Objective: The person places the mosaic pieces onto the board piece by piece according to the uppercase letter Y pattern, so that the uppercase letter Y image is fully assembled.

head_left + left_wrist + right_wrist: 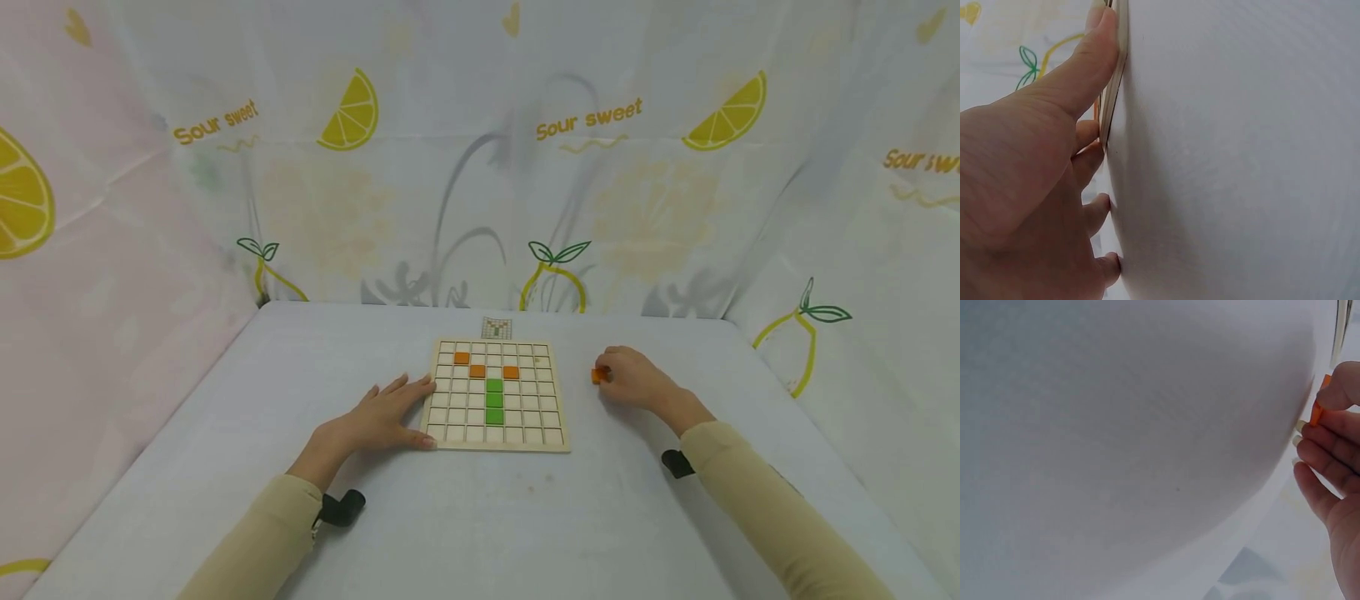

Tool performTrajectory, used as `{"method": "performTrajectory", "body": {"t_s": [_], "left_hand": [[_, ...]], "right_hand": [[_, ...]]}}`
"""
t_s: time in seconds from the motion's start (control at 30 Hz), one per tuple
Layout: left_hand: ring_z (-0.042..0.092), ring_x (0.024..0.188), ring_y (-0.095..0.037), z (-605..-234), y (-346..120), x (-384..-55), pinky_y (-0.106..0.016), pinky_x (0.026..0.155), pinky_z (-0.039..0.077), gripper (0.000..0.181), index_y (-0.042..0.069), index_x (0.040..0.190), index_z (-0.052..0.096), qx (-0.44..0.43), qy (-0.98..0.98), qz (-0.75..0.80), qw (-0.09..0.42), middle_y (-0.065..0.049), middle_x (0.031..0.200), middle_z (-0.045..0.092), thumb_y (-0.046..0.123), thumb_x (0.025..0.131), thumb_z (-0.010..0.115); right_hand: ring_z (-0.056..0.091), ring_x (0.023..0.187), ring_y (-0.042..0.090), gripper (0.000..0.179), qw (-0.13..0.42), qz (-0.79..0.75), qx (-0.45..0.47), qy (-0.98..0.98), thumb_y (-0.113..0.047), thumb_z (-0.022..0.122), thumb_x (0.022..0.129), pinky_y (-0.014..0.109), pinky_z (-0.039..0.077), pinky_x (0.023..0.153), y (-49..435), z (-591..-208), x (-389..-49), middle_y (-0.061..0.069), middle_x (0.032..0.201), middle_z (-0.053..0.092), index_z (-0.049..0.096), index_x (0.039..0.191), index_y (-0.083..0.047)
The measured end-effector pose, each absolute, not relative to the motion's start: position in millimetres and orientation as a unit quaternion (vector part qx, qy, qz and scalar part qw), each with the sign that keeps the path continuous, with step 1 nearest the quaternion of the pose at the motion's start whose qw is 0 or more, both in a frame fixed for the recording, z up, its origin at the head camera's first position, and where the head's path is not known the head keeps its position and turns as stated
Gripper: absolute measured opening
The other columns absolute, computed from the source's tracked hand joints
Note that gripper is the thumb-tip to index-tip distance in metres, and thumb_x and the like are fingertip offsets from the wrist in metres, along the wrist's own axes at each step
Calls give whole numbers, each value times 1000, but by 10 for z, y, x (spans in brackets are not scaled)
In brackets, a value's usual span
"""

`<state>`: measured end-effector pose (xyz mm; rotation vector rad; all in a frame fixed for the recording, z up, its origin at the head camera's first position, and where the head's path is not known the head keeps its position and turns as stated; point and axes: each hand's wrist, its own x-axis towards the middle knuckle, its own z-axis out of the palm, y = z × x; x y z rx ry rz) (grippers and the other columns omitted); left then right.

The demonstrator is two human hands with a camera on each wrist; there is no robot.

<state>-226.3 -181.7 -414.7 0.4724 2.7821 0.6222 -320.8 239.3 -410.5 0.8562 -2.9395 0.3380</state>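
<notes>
A square wooden grid board [495,447] lies on the white table in the head view. Three orange tiles [462,358] sit in its upper cells, and three green tiles [494,400] run in a column below them. My left hand [382,414] rests at the board's left side with fingers spread, thumb at the near left corner and index fingertip at the left edge. To the right of the board, my right hand [636,380] pinches another orange tile [1317,414] between thumb and fingers, low over the table. Its fingertips partly cover that tile.
Just behind the board lies a small printed card [497,327] with a grid pattern. A white curtain [465,192] with lemon prints hangs behind the table and at both sides. Black wrist straps or mounts [344,508] show below both wrists.
</notes>
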Motion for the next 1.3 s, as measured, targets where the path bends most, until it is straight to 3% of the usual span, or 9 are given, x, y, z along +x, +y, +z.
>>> {"method": "performTrajectory", "body": {"t_s": [0.73, 1.3], "left_hand": [[11, 156, -36, -4129, -1827, -2253, -68, 121, 4, 95, 20, 156, 32, 165, 956, 209, 121, -1, 167, 23, 55, 80, 76], [12, 156, -35, -4155, -1826, -2265, -67, 121, 5, 95, 20, 156, 32, 164, 957, 206, 120, 0, 167, 23, 55, 80, 77]], "right_hand": [[58, 79, 20, 11, 66, 113, 304, -944, -2, 65, 84, 40, 53, 78, 2132, -4127, -3212, 5, 84, 64, 72, 93, -1], [61, 88, 21, 21, 50, 118, 300, -945, -6, 65, 85, 40, 55, 84, 1943, -4126, -3232, 7, 94, 67, 72, 104, 1]]}}
